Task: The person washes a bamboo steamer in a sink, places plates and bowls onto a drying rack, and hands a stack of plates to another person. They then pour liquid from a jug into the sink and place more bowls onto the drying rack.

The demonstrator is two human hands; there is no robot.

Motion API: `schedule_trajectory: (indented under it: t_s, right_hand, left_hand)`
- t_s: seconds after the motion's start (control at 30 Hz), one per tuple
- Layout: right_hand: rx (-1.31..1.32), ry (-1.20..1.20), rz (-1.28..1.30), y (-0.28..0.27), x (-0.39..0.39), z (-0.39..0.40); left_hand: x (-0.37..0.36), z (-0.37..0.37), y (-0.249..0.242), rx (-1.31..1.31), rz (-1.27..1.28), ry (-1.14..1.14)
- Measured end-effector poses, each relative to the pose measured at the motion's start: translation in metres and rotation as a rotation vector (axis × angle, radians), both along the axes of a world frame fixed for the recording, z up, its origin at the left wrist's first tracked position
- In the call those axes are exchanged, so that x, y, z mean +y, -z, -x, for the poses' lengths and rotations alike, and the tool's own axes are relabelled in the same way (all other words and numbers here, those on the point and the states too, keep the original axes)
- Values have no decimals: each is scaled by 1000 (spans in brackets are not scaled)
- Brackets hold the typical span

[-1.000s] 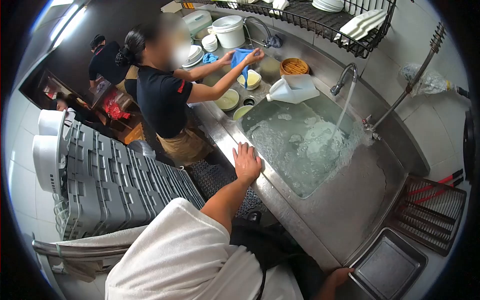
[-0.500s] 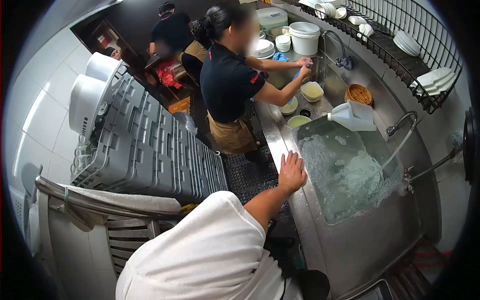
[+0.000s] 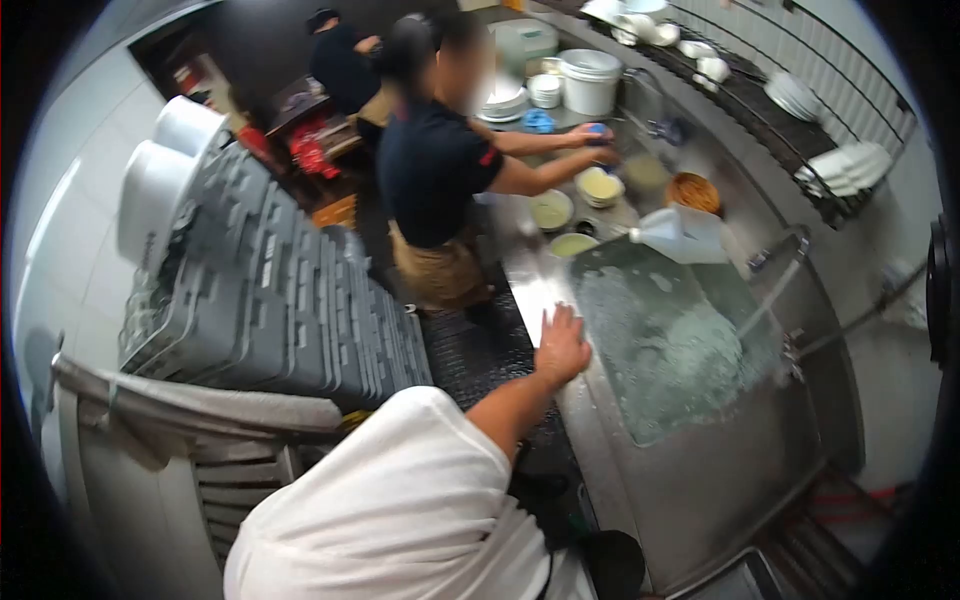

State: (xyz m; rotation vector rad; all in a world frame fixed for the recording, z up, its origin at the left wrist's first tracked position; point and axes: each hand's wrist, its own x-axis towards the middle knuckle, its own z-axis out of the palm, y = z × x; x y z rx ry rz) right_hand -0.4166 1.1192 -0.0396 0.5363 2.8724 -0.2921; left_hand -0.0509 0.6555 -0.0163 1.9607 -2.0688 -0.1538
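Left hand (image 3: 563, 345) is rested flat on the front edge of the steel desk (image 3: 715, 500), fingers spread, open, nothing gripped. Right hand is out of view, so its state can't be told. Basin (image 3: 607, 395) is set in the desk just beside the left hand, filled with cloudy, foamy water (image 3: 655, 335). Stream is being fed in from the curved faucet (image 3: 785, 252) on the wall side. White jug (image 3: 685, 236) is laid on its side at the basin's far edge, spout toward the bowls. Round brown container (image 3: 693, 193) is placed behind the jug. Three spots of bowls with yellowish liquid are seen beyond the basin: stacked bowls (image 3: 600, 187), wide bowl (image 3: 551, 210), near bowl (image 3: 573, 244). Farther back, white bucket (image 3: 589, 85), stacked plates (image 3: 503, 104) and blue cloth (image 3: 538, 121) are grouped. Something blue is held by a co-worker (image 3: 430, 175) over the far part of the desk; details blurred. White dishes (image 3: 845, 167) are kept on the wire shelf (image 3: 745, 125) above. Gray crates (image 3: 270, 290) are stacked to the left, topped by white tubs (image 3: 160, 195)
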Motion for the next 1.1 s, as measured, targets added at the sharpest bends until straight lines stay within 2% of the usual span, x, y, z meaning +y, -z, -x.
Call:
schedule_trajectory:
  t_s: [0.23,0.4,0.5,0.7,0.87,1.1]
  right_hand:
    - [-12,62,51,20,18,14]
    - [-11,91,31,30,29,21]
    - [21,206,46,6,9,8]
    - [26,96,-21,32,31,21]
    - [-65,184,80,-4,8,4]
    - [48,123,96,8,15,4]
  left_hand:
    - [0,2,10,20,99,5]
    - [2,2,4,26,64,23]
    - [3,1,4,23,78,29]
    - [5,1,5,31,78,26]
    - [2,-1,12,28,96,36]
    - [4,-2,10,38,110,28]
